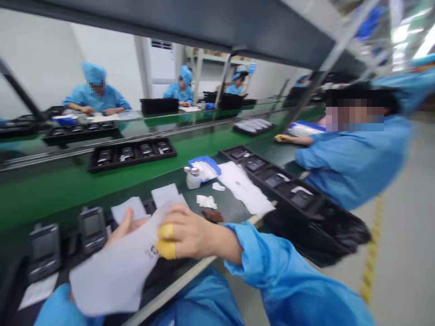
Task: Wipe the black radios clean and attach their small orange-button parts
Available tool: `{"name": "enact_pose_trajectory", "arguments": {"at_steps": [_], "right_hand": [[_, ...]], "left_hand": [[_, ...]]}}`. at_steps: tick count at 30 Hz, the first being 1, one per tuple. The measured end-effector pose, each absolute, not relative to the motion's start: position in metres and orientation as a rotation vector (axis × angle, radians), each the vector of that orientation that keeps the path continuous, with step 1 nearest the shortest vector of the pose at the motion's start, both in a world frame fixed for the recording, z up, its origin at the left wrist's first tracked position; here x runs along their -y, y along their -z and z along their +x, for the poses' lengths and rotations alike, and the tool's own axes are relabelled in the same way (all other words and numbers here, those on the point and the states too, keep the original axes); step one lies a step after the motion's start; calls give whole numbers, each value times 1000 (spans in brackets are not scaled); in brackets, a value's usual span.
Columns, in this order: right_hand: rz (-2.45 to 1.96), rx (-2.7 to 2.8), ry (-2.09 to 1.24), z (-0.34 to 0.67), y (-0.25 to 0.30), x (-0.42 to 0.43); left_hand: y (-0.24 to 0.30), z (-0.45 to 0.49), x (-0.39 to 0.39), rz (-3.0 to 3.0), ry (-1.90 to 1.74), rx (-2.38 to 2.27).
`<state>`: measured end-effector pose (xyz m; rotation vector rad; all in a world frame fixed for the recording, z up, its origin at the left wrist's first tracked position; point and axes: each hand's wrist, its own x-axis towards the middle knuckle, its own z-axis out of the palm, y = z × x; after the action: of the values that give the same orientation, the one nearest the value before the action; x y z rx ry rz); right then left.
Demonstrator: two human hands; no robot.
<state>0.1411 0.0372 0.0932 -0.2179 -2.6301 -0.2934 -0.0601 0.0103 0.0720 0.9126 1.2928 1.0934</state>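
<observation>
A white sheet-like bag (112, 280) with dark print hangs in front of me, slightly smeared by motion. My right hand (190, 233), with yellow finger cots on two fingers, is closed on its upper right part. Partly behind the bag is my left hand (124, 228), thumb raised and apart from the finger that shows; the rest is covered. Two dark handheld devices with screens, one device (92, 228) and another device (44, 251), lie in a black tray to the left. Small white sheets (131, 209) lie just behind my hands.
A small pump bottle (193, 178) stands beside a blue tray (217, 168) of white pieces. White bags (243, 188) lie to the right, next to a long black tray (319, 201) with devices. Another device tray (132, 154) sits on the green belt (200, 142). A co-worker (353, 158) sits at right.
</observation>
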Motion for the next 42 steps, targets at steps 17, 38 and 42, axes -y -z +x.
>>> {"name": "enact_pose_trajectory", "arguments": {"at_steps": [17, 38, 42], "right_hand": [[-374, 2391, -395, 24, -85, -67], [-1056, 2074, -848, -72, -116, -112], [-618, 1634, -1101, -51, -140, -96]], "left_hand": [[-57, -146, 54, 658, -1261, -1434], [-58, -176, 75, 536, -1534, -1605], [-59, -169, 68, 545, -1531, -1594]]}}
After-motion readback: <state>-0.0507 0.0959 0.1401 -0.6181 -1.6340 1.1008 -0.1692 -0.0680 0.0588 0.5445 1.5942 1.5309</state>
